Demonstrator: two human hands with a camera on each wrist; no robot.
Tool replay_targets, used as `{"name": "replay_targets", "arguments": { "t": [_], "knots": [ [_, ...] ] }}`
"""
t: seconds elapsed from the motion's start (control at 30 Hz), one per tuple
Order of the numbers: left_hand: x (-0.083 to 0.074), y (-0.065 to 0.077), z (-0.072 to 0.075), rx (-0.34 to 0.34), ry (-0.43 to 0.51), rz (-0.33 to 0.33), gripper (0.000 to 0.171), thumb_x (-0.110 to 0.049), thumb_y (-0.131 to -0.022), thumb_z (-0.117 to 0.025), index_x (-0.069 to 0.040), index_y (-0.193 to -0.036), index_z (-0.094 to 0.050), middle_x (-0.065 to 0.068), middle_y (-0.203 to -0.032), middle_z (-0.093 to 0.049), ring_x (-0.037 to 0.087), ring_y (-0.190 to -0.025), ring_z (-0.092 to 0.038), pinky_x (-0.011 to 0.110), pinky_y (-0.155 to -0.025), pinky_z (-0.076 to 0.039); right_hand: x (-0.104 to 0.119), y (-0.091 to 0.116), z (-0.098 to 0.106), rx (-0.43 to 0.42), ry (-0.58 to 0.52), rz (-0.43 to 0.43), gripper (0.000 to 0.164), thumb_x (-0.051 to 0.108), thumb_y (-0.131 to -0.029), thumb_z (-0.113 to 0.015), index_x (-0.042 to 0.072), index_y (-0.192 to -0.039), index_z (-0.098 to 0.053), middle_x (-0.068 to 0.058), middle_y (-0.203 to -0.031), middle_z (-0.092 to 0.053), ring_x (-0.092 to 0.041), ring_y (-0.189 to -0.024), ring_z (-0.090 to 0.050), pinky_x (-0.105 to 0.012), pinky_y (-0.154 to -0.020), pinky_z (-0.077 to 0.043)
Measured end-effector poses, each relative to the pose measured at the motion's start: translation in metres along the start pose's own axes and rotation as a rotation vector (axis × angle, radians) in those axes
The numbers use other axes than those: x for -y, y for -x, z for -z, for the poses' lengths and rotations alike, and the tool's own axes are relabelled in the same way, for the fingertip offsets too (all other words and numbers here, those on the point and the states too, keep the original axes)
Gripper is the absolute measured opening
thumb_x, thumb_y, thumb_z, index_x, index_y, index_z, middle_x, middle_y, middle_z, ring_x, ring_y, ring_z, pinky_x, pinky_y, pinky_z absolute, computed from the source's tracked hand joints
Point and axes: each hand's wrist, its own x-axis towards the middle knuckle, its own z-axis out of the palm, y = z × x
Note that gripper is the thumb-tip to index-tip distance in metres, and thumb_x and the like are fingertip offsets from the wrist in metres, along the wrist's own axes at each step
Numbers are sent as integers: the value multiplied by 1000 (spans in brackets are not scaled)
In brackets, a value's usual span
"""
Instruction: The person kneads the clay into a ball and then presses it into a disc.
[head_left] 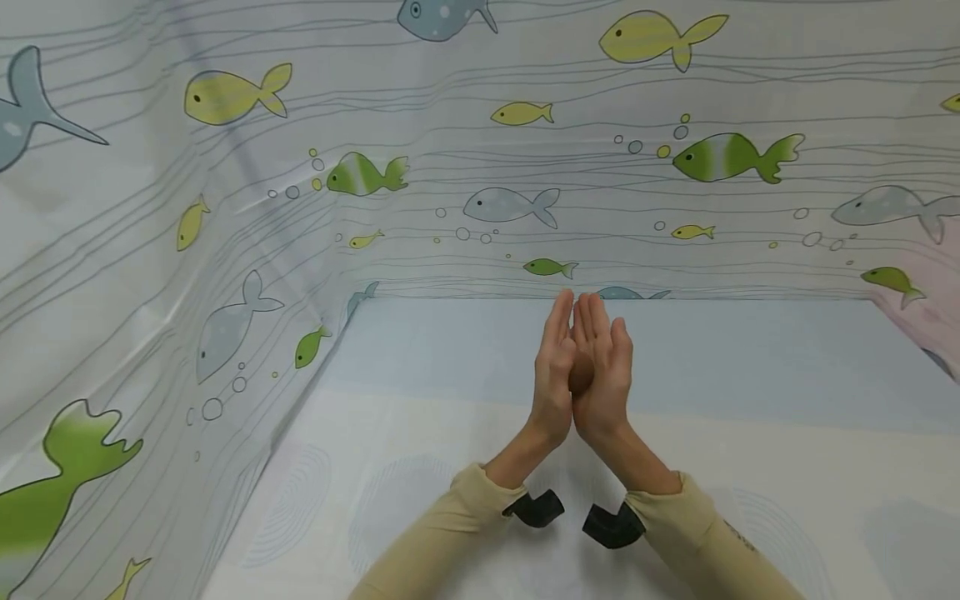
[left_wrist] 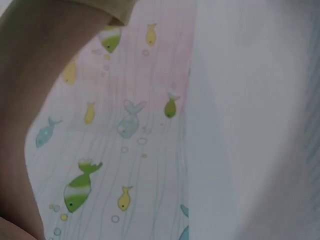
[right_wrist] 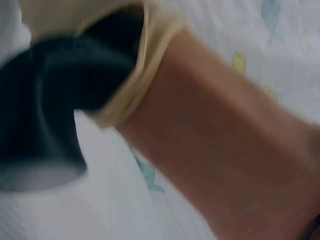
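Note:
A smooth brown rounded object, egg-like or ball-like (head_left: 581,373), sits between the two palms in the head view, partly covered by the left hand. My left hand (head_left: 553,379) stands on edge against its left side, with fingers straight and pointing forward. On the other side, my right hand (head_left: 606,375) supports it with the palm turned inward, its fingers extended too. Both hands lie close together along their lower edges. In the wrist views, only a forearm (left_wrist: 20,100) on the left and a forearm (right_wrist: 200,125) on the right show; the object is out of sight there.
Below the hands lies a pale table surface (head_left: 420,350) with faint circle patterns. Fish-printed sheeting (head_left: 450,150) hangs behind it and along the left. Black wrist devices (head_left: 613,527) stick out at the cuffs, one on each sleeve, near each other.

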Motion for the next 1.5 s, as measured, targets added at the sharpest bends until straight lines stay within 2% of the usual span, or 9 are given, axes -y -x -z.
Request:
{"name": "replay_targets", "arguments": {
  "t": [0.13,0.3,0.63,0.8,1.03,1.17,1.27,1.37,1.5],
  "knots": [
    [-5,7,-8,22,1,20,75,-52,-100,-28,-10,-159,-10,2,-165,-14,13,-151,-15,35,-122,-17,-5,-4,8,-24,7,49,80,55,-101,-29,12,-160,4,-1,-167,0,-14,-153,-2,-28,-122,-4],
    [-12,11,-12,35,-24,41,75,-52,-100,-26,-8,-159,-10,1,-165,-13,12,-151,-13,34,-122,-15,-11,-9,18,-26,42,97,82,56,-101,-32,11,-160,3,-2,-167,1,-12,-153,0,-29,-122,-1],
    [-22,13,-13,33,-61,-18,81,-58,-100,-23,-3,-158,-12,3,-166,-11,22,-153,0,37,-123,-10,-20,-19,34,-29,130,173,82,59,-100,-31,14,-160,1,-1,-167,4,-12,-153,4,-36,-122,7],
    [-20,10,-12,-8,-80,20,78,-56,-100,-23,-6,-159,-14,1,-165,-13,13,-152,-4,40,-123,-11,-24,-11,28,4,138,169,80,58,-101,-28,12,-160,1,-2,-167,3,-14,-153,3,-35,-122,5],
    [-7,5,-3,-113,-61,58,70,-43,-100,-32,-6,-158,-20,0,-164,-21,13,-149,-23,42,-119,-25,-29,3,17,101,265,233,66,43,-108,-18,5,-158,-1,-11,-166,1,-23,-153,0,-36,-123,-3],
    [-3,-2,5,-177,-80,71,68,-39,-99,-34,-5,-157,-23,1,-163,-24,14,-149,-24,42,-121,-21,-30,11,13,115,312,158,63,43,-107,-14,11,-160,0,-7,-167,0,-22,-153,-1,-38,-123,-4],
    [0,-10,11,-213,-114,73,67,-39,-100,-33,-4,-156,-25,2,-162,-25,15,-149,-21,43,-121,-18,-30,16,11,123,305,94,63,44,-106,-13,14,-160,3,-6,-167,1,-22,-153,0,-46,-123,-3],
    [3,-17,18,-226,-137,81,67,-39,-100,-31,-3,-156,-25,3,-162,-25,16,-149,-22,44,-121,-20,-30,22,8,121,279,49,64,45,-106,-12,15,-159,7,-8,-167,2,-22,-153,2,-51,-122,-3],
    [7,-23,25,-233,-108,111,66,-38,-100,-31,-6,-157,-24,1,-163,-24,17,-149,-23,47,-119,-23,-27,30,4,117,235,-24,65,45,-106,-11,15,-158,13,-8,-166,6,-24,-153,4,-51,-122,-4]
  ]
}}
